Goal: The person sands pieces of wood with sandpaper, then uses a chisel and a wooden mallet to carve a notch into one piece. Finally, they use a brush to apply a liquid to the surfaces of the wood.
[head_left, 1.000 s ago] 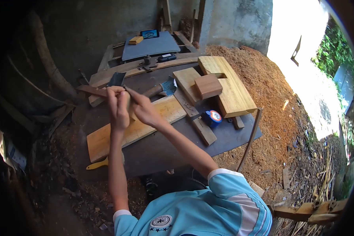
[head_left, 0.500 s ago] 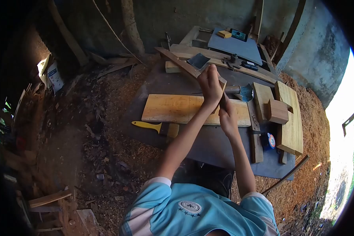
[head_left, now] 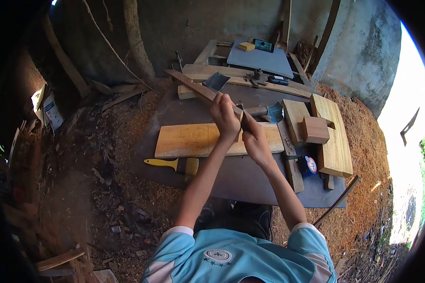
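My left hand [head_left: 225, 118] is wrapped round a long narrow wooden strip [head_left: 193, 86], which points up and to the left over the table. Close beside it, my right hand [head_left: 256, 141] has its fingers closed on a dark, thin piece, mostly hidden by the hand, that meets the strip's near end. Under my hands lies a light wooden board [head_left: 182, 140] with pencil lines. A yellow-handled brush [head_left: 177, 164] rests in front of the board's left part. Behind the board, a tool with a round wooden handle [head_left: 256, 111] lies partly hidden.
Wooden blocks [head_left: 334, 141] and a blue round container [head_left: 307, 166] are at the right. Dark sandpaper [head_left: 216, 81] lies at the back, near a grey panel [head_left: 259, 59] bearing a phone [head_left: 263, 45] and a yellow block [head_left: 246, 46]. Wood shavings cover the ground.
The whole view has shifted, so the table appears further left. My right hand has come lower and turned beside the strip's end. Both hands keep their grip.
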Demonstrator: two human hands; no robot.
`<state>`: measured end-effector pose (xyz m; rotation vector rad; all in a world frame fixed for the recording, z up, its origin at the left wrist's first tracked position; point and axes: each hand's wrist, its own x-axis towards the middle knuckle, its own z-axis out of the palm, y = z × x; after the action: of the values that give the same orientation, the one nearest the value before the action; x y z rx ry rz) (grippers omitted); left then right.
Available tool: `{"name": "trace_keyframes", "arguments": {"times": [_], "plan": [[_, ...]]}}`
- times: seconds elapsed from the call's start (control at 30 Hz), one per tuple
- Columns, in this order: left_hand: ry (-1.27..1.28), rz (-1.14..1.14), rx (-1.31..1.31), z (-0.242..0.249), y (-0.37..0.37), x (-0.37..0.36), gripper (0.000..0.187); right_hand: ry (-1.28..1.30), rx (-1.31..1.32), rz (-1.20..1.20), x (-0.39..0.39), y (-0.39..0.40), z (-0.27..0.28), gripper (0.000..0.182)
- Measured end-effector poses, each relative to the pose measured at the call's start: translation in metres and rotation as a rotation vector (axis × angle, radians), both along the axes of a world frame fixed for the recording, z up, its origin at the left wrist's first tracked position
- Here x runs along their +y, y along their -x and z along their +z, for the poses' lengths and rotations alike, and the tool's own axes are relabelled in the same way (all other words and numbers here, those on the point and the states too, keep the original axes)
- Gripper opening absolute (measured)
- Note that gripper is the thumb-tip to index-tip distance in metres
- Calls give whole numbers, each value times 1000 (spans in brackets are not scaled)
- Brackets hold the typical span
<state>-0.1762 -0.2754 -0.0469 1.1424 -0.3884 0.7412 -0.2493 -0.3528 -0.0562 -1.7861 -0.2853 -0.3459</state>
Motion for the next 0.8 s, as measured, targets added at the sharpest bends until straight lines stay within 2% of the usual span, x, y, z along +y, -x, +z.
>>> {"name": "trace_keyframes", "arguments": {"times": [0.07,0.13,0.17,0.2,0.23,0.33,0.37,0.47,0.57,0.67,0.8], "plan": [[-14,6,21,-3,0,-3,30,-123,-76,2,8,21,34,62],[57,11,-30,-1,-2,-4,21,-50,-115,-38,6,6,-16,57],[79,42,-48,-2,-7,-1,19,-26,-17,-4,-2,-1,-45,56],[104,68,-69,-2,-9,3,16,4,76,29,-2,-1,-51,54],[115,-23,-21,-2,-8,5,14,-21,54,30,-4,-2,-54,50],[151,-105,-12,3,-2,-1,15,-33,205,-37,-7,-4,-43,53],[143,-146,-11,5,0,-2,14,-64,62,-6,-4,-3,-34,59],[176,-142,-104,11,3,-12,14,-187,-139,43,7,8,29,66],[96,-131,8,-20,-7,-18,17,-192,-231,94,-2,-5,30,70],[123,-197,16,-43,-9,-23,20,-213,-112,53,-1,1,3,71],[91,-168,-68,-46,1,-30,33,-429,119,89,-10,4,-15,67]]}}
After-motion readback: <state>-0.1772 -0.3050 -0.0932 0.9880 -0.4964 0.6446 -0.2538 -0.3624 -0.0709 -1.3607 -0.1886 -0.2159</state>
